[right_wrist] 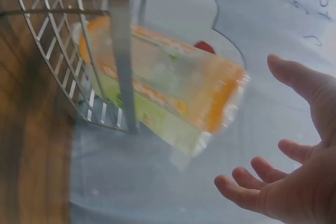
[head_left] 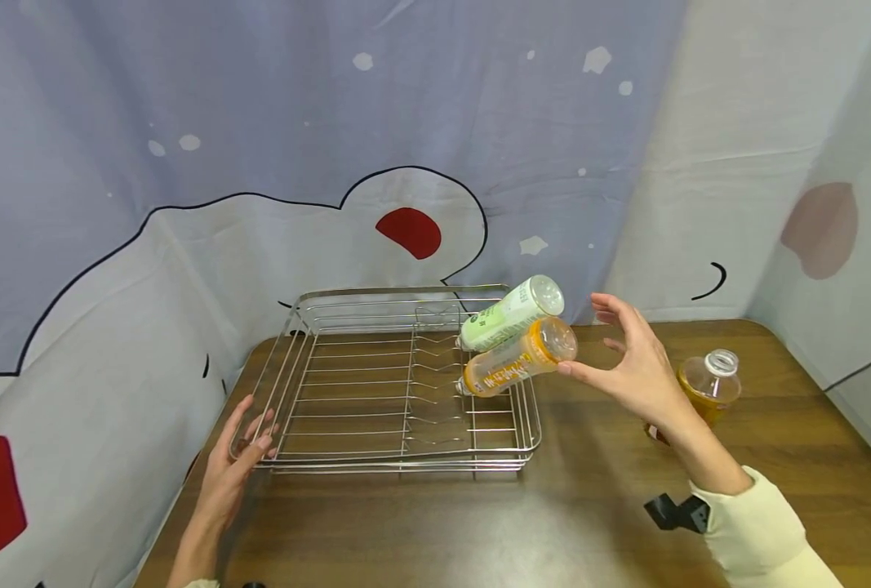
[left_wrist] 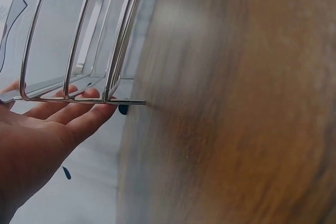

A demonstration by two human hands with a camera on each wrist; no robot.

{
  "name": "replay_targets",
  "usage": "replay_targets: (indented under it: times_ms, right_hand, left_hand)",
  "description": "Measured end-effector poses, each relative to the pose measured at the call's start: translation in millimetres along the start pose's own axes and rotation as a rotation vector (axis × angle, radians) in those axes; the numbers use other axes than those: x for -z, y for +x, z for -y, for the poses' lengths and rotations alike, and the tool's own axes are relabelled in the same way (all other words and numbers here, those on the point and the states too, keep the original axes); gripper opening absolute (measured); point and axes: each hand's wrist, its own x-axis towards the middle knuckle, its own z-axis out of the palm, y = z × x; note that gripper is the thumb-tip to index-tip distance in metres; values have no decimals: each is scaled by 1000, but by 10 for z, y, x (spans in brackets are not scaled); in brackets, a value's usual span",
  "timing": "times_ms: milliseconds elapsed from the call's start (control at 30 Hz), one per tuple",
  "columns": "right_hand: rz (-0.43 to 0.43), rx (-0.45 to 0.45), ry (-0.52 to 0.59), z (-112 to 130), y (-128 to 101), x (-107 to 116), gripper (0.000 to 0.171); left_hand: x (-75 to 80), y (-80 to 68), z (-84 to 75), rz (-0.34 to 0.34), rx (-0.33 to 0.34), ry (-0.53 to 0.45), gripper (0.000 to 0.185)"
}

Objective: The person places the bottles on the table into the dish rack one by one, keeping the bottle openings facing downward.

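Observation:
A metal wire dish rack [head_left: 362,408] stands on the table. My left hand [head_left: 231,465] holds its front left corner, thumb at the rim; the left wrist view shows several fingers [left_wrist: 79,116] behind the rack's wires. Two bottles lean on the right side of the rack, necks down inside and bases up past the rim. One is a clear bottle with an orange label [head_left: 512,365], the other a pale green bottle [head_left: 504,317] behind it. Right beside the orange bottle's base, my right hand [head_left: 637,367] is spread with nothing in it; a gap shows in the right wrist view.
Another bottle [head_left: 708,384], uncapped and with amber colouring, stands on the wooden table [head_left: 376,531] at the right, partly behind my right wrist. A printed curtain [head_left: 295,98] hangs along the back and sides of the table.

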Motion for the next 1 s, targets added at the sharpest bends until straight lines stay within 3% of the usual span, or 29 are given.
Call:
replay_targets:
  times_ms: [300,600,800,1000]
  right_hand:
    - [-165,-1,-71,78,-165,481,92]
    - [-347,-123,30,-115,-418,903,92]
    - [-382,-236,12,-304,-585,1011,91]
    - [-368,-286,-54,-560,-758,1066,94]
  left_hand:
    - [-8,12,-7,1,7,8,66]
    - [-1,10,-30,2,9,6,65]
    - [-9,8,-15,-12,22,-13,65]
    - [-18,3,-18,-16,24,-22,64]
